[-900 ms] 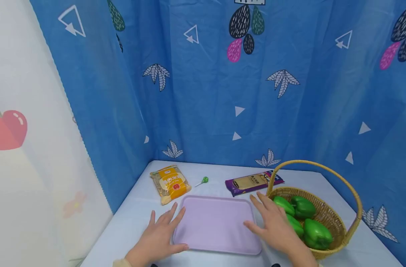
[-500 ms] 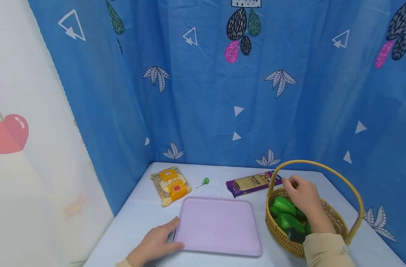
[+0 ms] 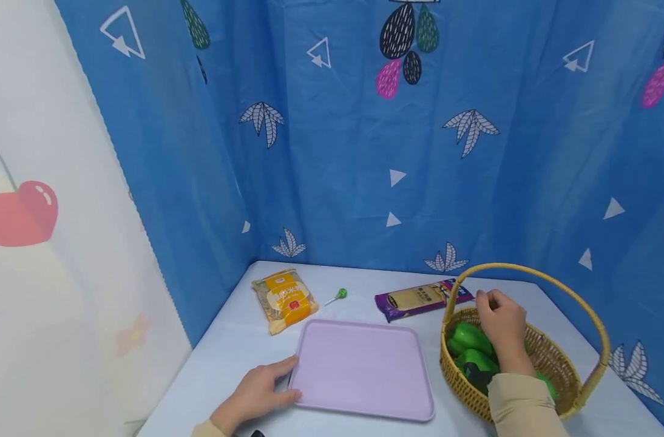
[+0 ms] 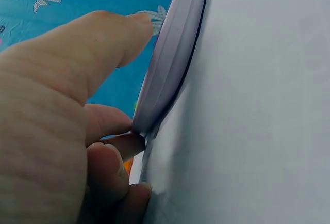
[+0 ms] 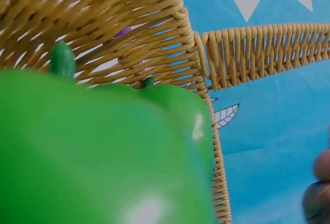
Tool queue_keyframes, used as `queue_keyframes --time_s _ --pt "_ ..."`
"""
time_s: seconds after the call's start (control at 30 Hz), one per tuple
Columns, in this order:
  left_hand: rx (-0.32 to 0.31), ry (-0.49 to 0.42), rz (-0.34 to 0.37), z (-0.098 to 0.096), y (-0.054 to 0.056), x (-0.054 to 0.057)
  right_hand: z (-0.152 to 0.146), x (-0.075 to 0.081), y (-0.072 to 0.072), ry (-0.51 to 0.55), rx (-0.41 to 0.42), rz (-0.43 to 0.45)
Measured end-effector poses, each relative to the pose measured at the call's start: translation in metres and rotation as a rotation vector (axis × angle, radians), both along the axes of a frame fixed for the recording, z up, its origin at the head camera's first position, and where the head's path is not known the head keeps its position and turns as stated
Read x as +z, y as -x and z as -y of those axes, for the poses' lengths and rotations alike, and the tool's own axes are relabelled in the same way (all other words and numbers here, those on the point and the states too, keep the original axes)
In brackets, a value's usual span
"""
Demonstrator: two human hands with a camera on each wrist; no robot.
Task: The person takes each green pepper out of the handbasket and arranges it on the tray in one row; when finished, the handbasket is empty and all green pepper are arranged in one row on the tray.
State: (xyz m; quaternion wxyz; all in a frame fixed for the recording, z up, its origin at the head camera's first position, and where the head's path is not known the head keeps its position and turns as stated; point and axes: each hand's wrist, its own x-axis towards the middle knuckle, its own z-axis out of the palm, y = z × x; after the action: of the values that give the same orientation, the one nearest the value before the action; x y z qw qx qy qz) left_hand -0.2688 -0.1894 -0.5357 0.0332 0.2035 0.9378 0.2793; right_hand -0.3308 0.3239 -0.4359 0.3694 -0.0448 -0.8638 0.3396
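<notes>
- Tray (image 3: 365,370): lies on the table, as hub of the clock used below, twelve toward the blue curtain; lilac, smooth, rectangular, with rounded corners and a low raised rim.
- Left hand (image 3: 258,391): at nine o'clock, touches the tray's rim; thumb and fingers apart, thumb tip at the near corner; in the left wrist view, fingertips against the rim's outer wall.
- Right hand (image 3: 504,321): between two and three o'clock, above the basket; fingers curled, a dark hollow beside the thumb; contents of the hollow: cannot tell.
- Sleeve (image 3: 523,403): beige cloth, creased, on the right arm.
- Basket (image 3: 457,388): at three o'clock, near the tray; round-sided, tan, of coarse open weave, with a tightly wrapped, arched handle (image 5: 268,53).
- Green peppers (image 3: 468,337): inside the basket; glossy, plump, lobed, with stubby darker stems; partly hidden by the right arm.
- Purple packet (image 3: 425,298): at one o'clock; long, flat, shiny, with a gold panel.
- Lollipop (image 3: 341,294): past eleven o'clock; green ball on a thin white stick.
- Yellow packet (image 3: 285,300): at ten o'clock; squarish, crinkled film, clear in part.
- Table (image 3: 201,376): white, smooth.
- Blue curtain (image 3: 332,152): at twelve o'clock; soft folds, printed leaves, triangles and drops.
</notes>
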Motion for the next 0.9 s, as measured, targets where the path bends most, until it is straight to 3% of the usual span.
queue_keyframes --time_s 0.07,0.23,0.33,0.5,0.9 --pt "0.007 -0.007 -0.002 0.001 0.000 0.002 -0.002 -0.003 0.001 -0.036 0.027 0.103" --pt "0.022 -0.024 0.014 0.001 0.000 0.007 -0.007 -0.004 0.004 -0.194 0.145 0.458" --pt "0.024 -0.038 0.029 0.000 0.000 0.008 -0.009 -0.005 0.005 -0.260 0.200 0.588" --pt "0.030 -0.050 0.049 -0.001 -0.001 0.006 -0.011 -0.009 0.008 -0.288 0.222 0.655" --pt "0.042 -0.076 0.063 0.001 0.000 0.002 -0.013 -0.010 0.008 -0.275 0.181 0.660"
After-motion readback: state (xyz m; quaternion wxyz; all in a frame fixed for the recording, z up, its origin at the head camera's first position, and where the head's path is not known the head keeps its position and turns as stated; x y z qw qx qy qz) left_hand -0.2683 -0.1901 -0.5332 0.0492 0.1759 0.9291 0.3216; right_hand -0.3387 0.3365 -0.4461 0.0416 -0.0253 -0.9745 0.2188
